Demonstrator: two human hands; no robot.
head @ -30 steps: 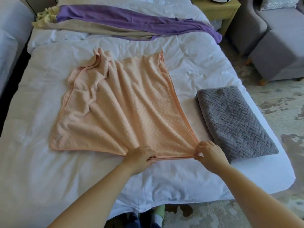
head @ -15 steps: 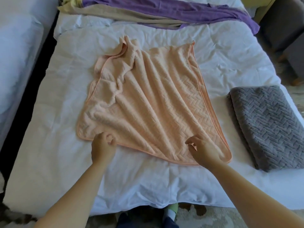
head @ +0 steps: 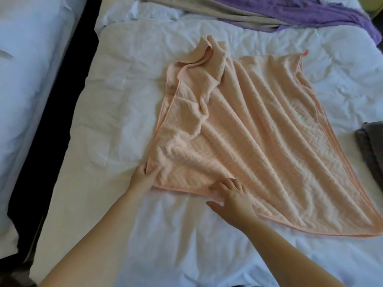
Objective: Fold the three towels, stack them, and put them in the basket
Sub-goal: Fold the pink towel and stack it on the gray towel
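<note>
Left hand [head: 143, 177] grips the near-left corner of the peach towel [head: 259, 146]: thumb lies on top of the cloth, fingers curl at its edge, and the corner is bunched slightly between them. Right hand [head: 234, 201] lies flat on the towel's near hem, fingers spread and straight, holding nothing. Hands are near each other, with a short stretch of hem between them. Both forearms enter from the bottom of the view.

Peach towel lies spread on the bed [head: 124, 121], a single layer, roughly square and skewed as seen from here. Long diagonal ripples run from the far-left part toward the near-right corner. Far-left corner is folded over and rumpled into a raised ridge. Far-right corner lies flat. Right hem runs straight down to the near-right corner, close to the frame edge.

Grey towel [head: 371, 146] shows only as a dark sliver at the right edge, on the bed, apart from the peach towel. Cannot tell from here how it is folded.

Purple cloth [head: 310, 11] and beige cloth [head: 238, 13] lie together across the far end of the bed. Dark gap [head: 62, 121] separates this bed from a second bed [head: 31, 79] at left.
</note>
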